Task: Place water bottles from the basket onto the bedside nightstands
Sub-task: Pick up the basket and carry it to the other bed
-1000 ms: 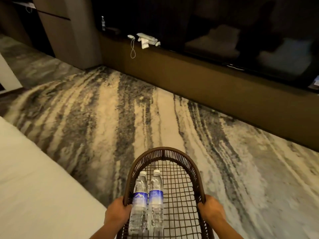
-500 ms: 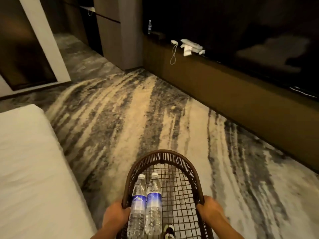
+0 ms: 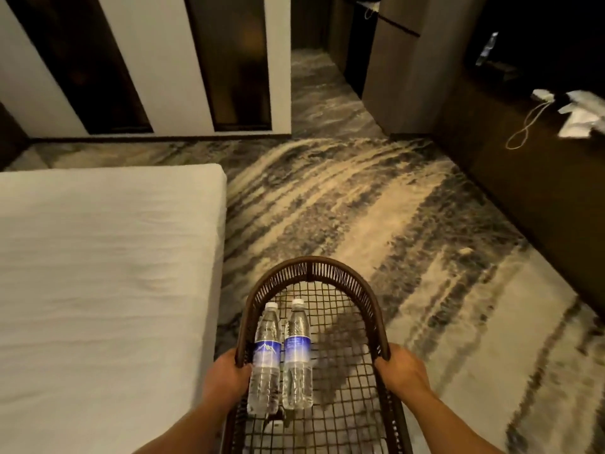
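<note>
Two bottles (image 3: 281, 352) unmoved in basket (image 3: 311, 268); both hands' fingers still grip rims; bed corner (image 3: 196, 191) now visible.

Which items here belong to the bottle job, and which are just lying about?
Job: basket, left bottle, right bottle, left hand and right hand gripping the basket rim.
Lying about: bed, white cord, papers, distant bottle.

Brown basket (image 3: 343, 273), blue-labelled bottles (image 3: 296, 348)
</note>
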